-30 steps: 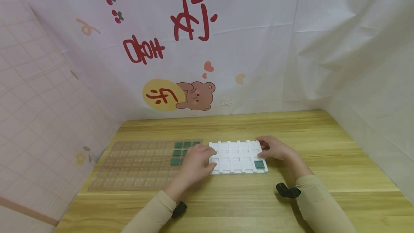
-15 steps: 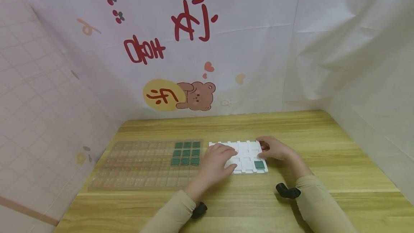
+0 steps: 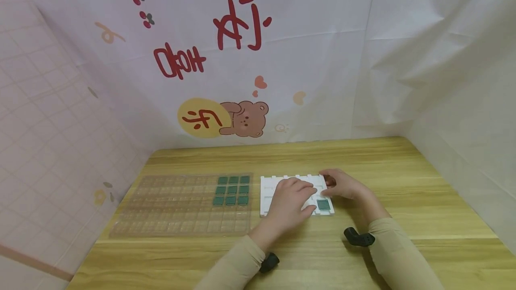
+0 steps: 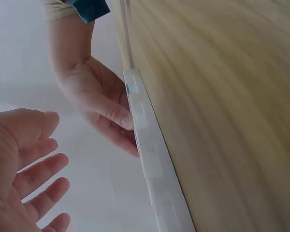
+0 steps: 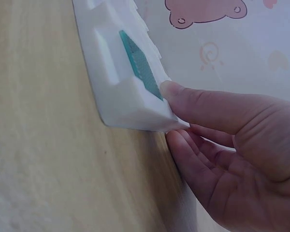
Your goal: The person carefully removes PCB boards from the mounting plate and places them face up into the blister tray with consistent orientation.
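Note:
A white compartment tray (image 3: pixel 265 198) lies on the table. One thin green square chip (image 3: pixel 323 205) sits in its near right pocket. My right hand (image 3: pixel 341 186) grips the tray's right end; in the right wrist view the thumb lies on the rim beside the chip (image 5: pixel 140 63) and the fingers are at the end wall. Over the tray's middle hovers my left hand (image 3: pixel 288 200), hiding several pockets. The left wrist view shows that hand (image 4: pixel 14 164) with relaxed, parted fingers and nothing in them, apart from the tray (image 4: pixel 154 159).
Left of the white tray lies a long clear plastic tray (image 3: pixel 161 211) with many small pockets. Several green chips (image 3: pixel 232 190) fill part of its right end. The wooden table (image 3: pixel 306 254) meets a printed cloth wall (image 3: pixel 322 79) at the back.
My left hand has moved right, from beside the chips in the clear tray to over the white tray's middle. My right hand has stayed in place at the white tray's right end.

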### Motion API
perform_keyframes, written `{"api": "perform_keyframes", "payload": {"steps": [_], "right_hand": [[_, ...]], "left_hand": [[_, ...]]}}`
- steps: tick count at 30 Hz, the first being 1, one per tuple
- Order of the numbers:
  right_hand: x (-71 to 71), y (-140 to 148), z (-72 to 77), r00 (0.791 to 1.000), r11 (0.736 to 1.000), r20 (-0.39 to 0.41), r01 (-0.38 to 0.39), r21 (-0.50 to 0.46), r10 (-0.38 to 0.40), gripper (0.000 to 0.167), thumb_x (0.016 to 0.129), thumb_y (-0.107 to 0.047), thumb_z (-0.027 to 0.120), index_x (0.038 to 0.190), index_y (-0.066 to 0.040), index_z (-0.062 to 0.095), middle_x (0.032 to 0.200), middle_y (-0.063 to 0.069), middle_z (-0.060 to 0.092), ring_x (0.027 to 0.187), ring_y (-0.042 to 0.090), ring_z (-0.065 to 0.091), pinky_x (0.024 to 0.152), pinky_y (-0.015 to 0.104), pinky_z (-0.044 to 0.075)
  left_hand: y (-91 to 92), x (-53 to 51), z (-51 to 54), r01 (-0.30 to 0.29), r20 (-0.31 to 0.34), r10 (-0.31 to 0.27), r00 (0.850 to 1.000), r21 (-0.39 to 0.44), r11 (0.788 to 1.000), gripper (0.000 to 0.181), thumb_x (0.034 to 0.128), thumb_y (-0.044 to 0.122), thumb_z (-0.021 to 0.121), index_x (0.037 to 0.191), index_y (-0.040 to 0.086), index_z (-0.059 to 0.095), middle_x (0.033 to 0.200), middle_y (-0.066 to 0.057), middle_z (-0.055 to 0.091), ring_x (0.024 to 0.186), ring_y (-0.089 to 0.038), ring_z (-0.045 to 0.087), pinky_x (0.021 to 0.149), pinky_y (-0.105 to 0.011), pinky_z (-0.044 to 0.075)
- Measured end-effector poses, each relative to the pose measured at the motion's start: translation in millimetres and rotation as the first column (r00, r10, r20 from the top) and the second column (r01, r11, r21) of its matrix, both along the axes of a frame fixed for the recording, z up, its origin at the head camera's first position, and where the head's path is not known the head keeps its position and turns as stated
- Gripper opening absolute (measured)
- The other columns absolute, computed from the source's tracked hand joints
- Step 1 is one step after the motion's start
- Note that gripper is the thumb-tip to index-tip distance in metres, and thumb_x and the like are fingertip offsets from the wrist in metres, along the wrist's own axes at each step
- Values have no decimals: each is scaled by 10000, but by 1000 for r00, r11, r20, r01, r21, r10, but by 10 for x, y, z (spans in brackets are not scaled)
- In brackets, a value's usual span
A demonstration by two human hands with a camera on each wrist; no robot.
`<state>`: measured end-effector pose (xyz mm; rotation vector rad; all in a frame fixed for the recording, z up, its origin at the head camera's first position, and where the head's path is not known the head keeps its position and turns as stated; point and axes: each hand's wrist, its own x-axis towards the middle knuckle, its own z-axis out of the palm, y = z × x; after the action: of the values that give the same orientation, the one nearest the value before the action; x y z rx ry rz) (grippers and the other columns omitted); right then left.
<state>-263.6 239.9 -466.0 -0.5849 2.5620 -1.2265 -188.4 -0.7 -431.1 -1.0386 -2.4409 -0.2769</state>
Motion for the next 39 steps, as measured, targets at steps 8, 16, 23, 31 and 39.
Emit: {"api": "perform_keyframes", "payload": {"steps": [8,16,23,31,39], "right_hand": [[-2,43,-2,996,998,-63,-69,-8,69,666,849,-68,756,1332,215,395,1189,296,562,1049,349,590,860,367,529],[1,13,24,1000,1000,-8,-26,-10,26,670,856,-47,754,1367,190,390,1251,307,539,1119,412,562,922,481,500],[22,9,38,1000,999,-5,-31,-15,31,671,852,-28,747,1364,201,380,1264,331,509,1117,434,560,888,456,520],[14,11,23,1000,1000,17,-11,7,11,693,861,-61,750,1395,171,374,1298,319,488,1144,430,550,910,466,510],[21,9,27,1000,1000,12,-7,17,7,691,861,-73,756,1394,163,384,1272,302,516,1128,406,551,922,493,490]], "left_hand": [[194,-12,-34,-17,53,19,998,-44,999,378,848,414,758,1200,283,716,1200,115,649,1116,-115,525,968,-353,396],[348,-19,-8,-89,180,112,977,-130,988,371,843,465,754,1176,303,726,1159,128,647,1068,-124,522,921,-338,399],[454,-60,-29,-139,218,179,959,-186,973,303,830,462,765,1091,308,749,1109,124,661,996,-128,531,847,-317,403],[537,-109,-89,-159,255,220,942,-238,958,240,816,471,778,996,313,755,1023,127,654,925,-122,508,802,-300,390],[581,-133,-144,-162,265,234,935,-268,950,181,812,448,784,917,307,744,924,124,640,859,-124,489,768,-303,386]]}}
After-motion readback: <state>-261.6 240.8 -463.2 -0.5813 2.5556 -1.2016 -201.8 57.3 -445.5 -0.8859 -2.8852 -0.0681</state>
